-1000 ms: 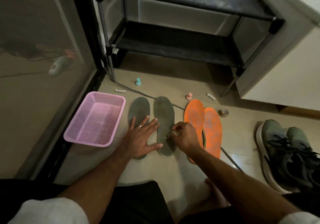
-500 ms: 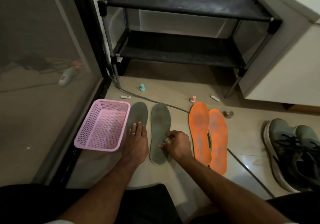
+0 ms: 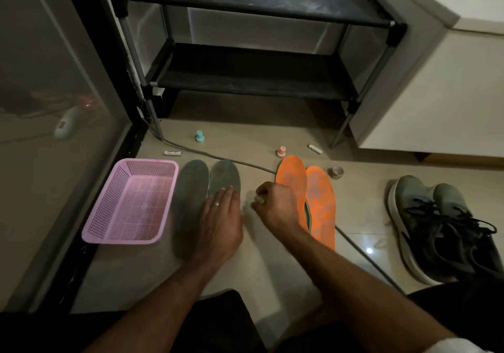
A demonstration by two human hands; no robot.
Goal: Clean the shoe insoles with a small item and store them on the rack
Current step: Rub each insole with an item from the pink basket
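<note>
Beige floor tiles (image 3: pixel 272 140) carry everything, with a dark glass door along the left edge and a white cabinet (image 3: pixel 436 85) at the far right corner. Between them stands a black two-shelf rack (image 3: pixel 256 80), both shelves bare of insoles.

Two grey insoles lie side by side on the floor in front of the rack. The left grey insole (image 3: pixel 191 189) sits just beside a pink mesh basket (image 3: pixel 131 202) near the door. The right grey insole (image 3: pixel 225 175) lies under the left hand (image 3: pixel 221 222), which presses flat on it with straight fingers, a ring on one finger. The right hand (image 3: pixel 275 205) hovers just right of that insole, its fingers curled and pinching a small pale item (image 3: pixel 259 198); what the item is I cannot tell.

Two orange insoles (image 3: pixel 305 189) lie touching each other to the right of the hands, partly hidden by the right wrist. A grey cable (image 3: pixel 207 156) runs across the floor beyond the insoles' toes. Near the rack's feet stand a teal stopper-like piece (image 3: pixel 200 136) and a pink one (image 3: pixel 281 151), with two small white batteries (image 3: pixel 172 153) and a roll of tape (image 3: pixel 336 172) nearby. A pair of grey sneakers (image 3: pixel 436 224) rests toward the right edge of the floor.
</note>
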